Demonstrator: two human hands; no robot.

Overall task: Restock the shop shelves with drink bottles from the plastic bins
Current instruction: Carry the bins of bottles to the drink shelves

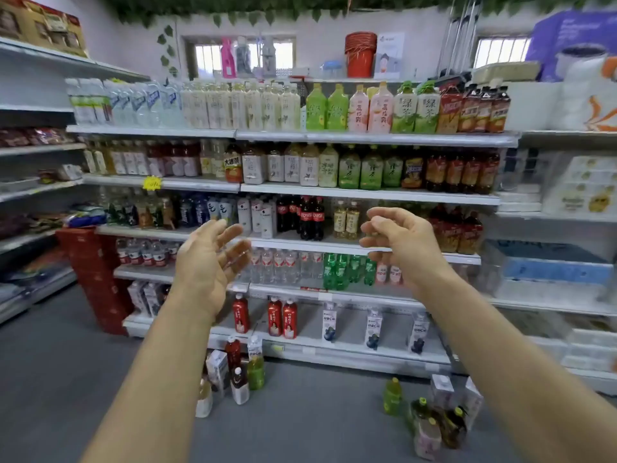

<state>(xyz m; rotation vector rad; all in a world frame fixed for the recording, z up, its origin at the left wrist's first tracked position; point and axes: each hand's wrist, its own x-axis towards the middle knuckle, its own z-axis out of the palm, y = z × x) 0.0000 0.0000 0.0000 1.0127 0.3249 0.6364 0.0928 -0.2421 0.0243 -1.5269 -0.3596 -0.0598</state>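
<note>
- The upper rows of the shelves (pixel 367 194) look full, packed edge to edge with drink bottles.
- The bottom shelf (pixel 334 344) is sparse: a few red bottles (pixel 282 317) to the left and spaced white cartons (pixel 374 329) to the right, with bare gaps between them.
- Two groups of drinks stand on the near floor, not yet shelved: a left floor cluster (pixel 238 372) just in front of the bottom shelf, and a right floor cluster (pixel 434 416) nearer the camera.
- No plastic bin can be made out for certain, so much of the restocking appears left to do.
- The left hand (pixel 207 262) is raised before the middle shelves, palm turned inward, fingers spread and relaxed, holding nothing.
- The right hand (pixel 397 242) is at similar height, fingers loosely curled, also empty.
</note>
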